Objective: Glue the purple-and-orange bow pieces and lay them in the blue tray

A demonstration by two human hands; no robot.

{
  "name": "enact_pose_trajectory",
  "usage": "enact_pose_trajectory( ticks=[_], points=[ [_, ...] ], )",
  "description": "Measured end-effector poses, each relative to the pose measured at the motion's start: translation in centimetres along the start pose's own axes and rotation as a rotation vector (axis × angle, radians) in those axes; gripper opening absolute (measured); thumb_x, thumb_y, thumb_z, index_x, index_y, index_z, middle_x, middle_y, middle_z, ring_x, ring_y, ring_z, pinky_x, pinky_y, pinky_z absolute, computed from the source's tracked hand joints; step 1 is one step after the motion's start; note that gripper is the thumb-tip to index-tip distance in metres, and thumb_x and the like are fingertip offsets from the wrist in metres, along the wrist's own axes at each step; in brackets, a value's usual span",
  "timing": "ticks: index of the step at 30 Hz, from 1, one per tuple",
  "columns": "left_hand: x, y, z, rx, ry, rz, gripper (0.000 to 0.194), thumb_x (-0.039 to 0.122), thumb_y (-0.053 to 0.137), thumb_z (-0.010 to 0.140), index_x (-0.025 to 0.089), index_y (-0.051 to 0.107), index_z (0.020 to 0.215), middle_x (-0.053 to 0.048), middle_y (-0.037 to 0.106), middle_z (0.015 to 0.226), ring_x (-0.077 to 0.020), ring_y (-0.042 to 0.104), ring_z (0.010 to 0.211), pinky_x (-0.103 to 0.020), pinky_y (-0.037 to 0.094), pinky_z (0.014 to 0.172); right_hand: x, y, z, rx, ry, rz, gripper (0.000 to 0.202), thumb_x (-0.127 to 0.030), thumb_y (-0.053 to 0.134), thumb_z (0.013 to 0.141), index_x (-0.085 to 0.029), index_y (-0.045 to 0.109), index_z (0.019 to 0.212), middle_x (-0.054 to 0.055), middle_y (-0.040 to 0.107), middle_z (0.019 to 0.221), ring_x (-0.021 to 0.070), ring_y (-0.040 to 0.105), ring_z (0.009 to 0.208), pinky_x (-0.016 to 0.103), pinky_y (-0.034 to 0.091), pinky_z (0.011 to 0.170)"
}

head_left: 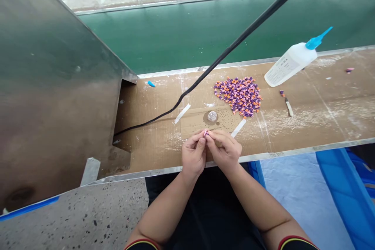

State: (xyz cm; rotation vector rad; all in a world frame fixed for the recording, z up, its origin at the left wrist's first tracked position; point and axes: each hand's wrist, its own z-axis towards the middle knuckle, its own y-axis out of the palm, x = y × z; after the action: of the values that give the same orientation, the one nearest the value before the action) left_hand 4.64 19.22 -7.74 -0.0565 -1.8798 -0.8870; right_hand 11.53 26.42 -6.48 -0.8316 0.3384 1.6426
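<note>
Pcs (240, 95) purple, orange + pink; belt (175, 33) plain green; btl cap (314, 43) blue.

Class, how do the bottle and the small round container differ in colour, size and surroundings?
The bottle is white with a blue nozzle; the round container looks clear.
The bottle is much larger than the container.
A dark patch rings the container, not the bottle.
Both rest on brown cardboard.

On the flat brown cardboard surface (155, 140), the heap of small purple-and-orange pieces (240, 95) lies left of the translucent white plastic bottle (288, 66), behind and right of the small round clear dish (212, 116).
</note>
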Motion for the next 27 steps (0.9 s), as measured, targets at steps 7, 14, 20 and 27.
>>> enact_pose_trajectory(
  ticks=[7, 14, 20, 27],
  points=[
    [0.2, 0.1, 0.0, -0.008, -0.025, -0.029, 0.034, 0.050, 0.101, 0.068, 0.026, 0.088, 0.089, -0.009, 0.082, 0.106, -0.0168, 0.078, 0.100, -0.024, 0.063, 0.095, 0.1, -0.1, -0.1, -0.007, 0.000, -0.008, 0.021, -0.012, 0.074, 0.097, -0.027, 0.076, 0.112, 0.004, 0.084, 0.098, 0.0180, 0.082, 0.083, 0.031, 0.070, 0.074],
    [0.8, 0.3, 0.4, -0.074, -0.021, -0.115, 0.031, 0.048, 0.099, 0.072, 0.027, 0.088, 0.092, -0.009, 0.081, 0.096, -0.0092, 0.066, 0.071, -0.018, 0.056, 0.065, 0.5, -0.9, 0.4, -0.087, 0.022, -0.027, 0.020, -0.012, 0.069, 0.099, -0.026, 0.077, 0.112, 0.004, 0.084, 0.097, 0.0180, 0.081, 0.086, 0.030, 0.069, 0.077],
    [5.0, -3.9, -2.9, -0.073, 0.347, 0.180, 0.011, 0.033, 0.082, 0.094, 0.025, 0.087, 0.098, -0.009, 0.075, 0.093, -0.0117, 0.064, 0.069, -0.022, 0.054, 0.058, 2.3, -4.4, 1.6, -0.349, -0.019, -0.117, 0.020, -0.011, 0.060, 0.101, -0.026, 0.074, 0.103, 0.004, 0.079, 0.094, 0.0182, 0.077, 0.086, 0.032, 0.066, 0.078],
    [12.0, -12.9, -7.6, 0.373, 0.908, 0.655, 0.003, 0.015, 0.078, 0.091, 0.016, 0.079, 0.088, -0.005, 0.071, 0.082, -0.0137, 0.063, 0.070, -0.027, 0.049, 0.060, 3.7, -5.9, 1.9, -0.697, -0.315, -0.298, 0.025, -0.009, 0.053, 0.103, -0.024, 0.070, 0.093, 0.006, 0.073, 0.092, 0.0189, 0.068, 0.082, 0.033, 0.060, 0.073]
  ],
)
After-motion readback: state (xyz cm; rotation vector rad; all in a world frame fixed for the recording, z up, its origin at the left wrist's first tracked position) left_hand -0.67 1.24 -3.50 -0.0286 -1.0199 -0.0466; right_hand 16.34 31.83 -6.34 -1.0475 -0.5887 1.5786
